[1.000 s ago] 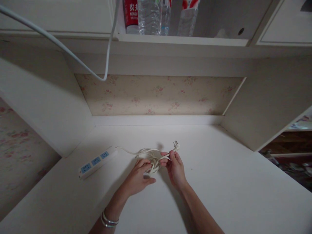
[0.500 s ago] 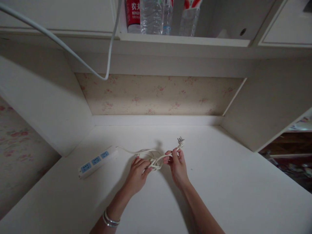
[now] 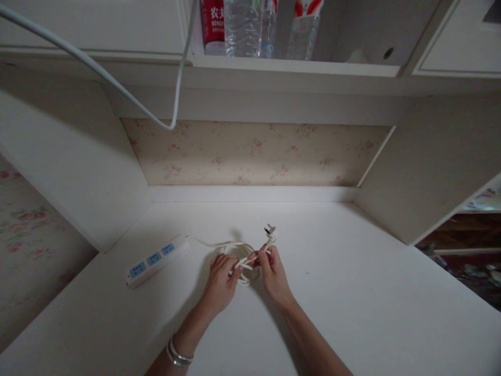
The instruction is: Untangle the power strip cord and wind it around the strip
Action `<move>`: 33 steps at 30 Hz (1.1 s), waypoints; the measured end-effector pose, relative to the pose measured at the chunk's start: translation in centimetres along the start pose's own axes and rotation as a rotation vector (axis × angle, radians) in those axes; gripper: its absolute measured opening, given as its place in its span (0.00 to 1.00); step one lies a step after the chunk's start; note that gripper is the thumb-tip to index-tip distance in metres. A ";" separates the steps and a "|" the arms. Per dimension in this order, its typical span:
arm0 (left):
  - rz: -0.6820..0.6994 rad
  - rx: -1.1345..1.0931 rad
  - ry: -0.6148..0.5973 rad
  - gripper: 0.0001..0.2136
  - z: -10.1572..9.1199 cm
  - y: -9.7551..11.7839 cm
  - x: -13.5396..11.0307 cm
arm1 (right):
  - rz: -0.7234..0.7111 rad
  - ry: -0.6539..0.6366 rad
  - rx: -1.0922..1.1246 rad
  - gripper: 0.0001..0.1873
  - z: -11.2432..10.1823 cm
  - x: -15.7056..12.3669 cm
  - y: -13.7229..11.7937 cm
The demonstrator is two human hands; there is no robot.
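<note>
A white power cord [image 3: 245, 279] lies in loose coils between my hands, over the white desktop. My left hand [image 3: 222, 277] is closed on the coils from the left side. Just behind the three-pin plug [image 3: 270, 235], my right hand [image 3: 274, 274] pinches the cord, with the prongs pointing up and away from me. From the coils the cord runs left to a white power strip [image 3: 152, 261] with three blue socket faces, which lies slantwise on the desktop.
A thick white cable [image 3: 129, 96] hangs in a bend at upper left. Above the desktop [image 3: 352, 313], a shelf [image 3: 293, 66] holds clear plastic bottles [image 3: 242, 31] and a red container [image 3: 214, 26]. Side panels [image 3: 426, 167] stand left and right; floral wallpaper [image 3: 254, 151] covers the back.
My right hand has moved left with the plug end, closer to my left hand. The plug has turned, and the coils have shifted slightly. The power strip has stayed put.
</note>
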State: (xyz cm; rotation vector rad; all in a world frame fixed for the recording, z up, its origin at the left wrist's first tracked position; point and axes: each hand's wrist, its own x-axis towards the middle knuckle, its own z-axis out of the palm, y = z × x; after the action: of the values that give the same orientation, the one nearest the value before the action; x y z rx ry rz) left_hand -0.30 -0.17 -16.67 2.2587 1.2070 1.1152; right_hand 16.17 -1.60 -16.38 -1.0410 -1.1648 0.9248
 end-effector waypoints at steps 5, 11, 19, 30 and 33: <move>-0.073 -0.088 0.088 0.09 0.1 -0.7 0.0 | 0.015 -0.059 0.006 0.15 0.0 0.0 0.0; -0.111 -0.092 0.056 0.11 -0.2 -0.6 0.2 | 0.096 -0.052 0.111 0.14 0.1 0.4 0.2; -0.134 -0.103 0.007 0.11 -0.8 0.0 0.5 | 0.237 0.031 0.244 0.15 0.3 0.4 0.8; -0.108 -0.279 -0.162 0.11 -1.0 0.1 0.5 | 0.314 0.170 0.542 0.12 -0.6 1.3 0.0; -0.103 -0.263 -0.151 0.10 -0.7 0.1 0.4 | 0.349 0.150 0.486 0.14 -0.7 1.3 0.4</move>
State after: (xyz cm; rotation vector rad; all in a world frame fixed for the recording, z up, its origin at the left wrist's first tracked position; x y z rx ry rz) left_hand -0.69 0.03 -15.97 2.0198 1.0386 0.9818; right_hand 17.08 -0.39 -16.50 -0.9034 -0.5934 1.3014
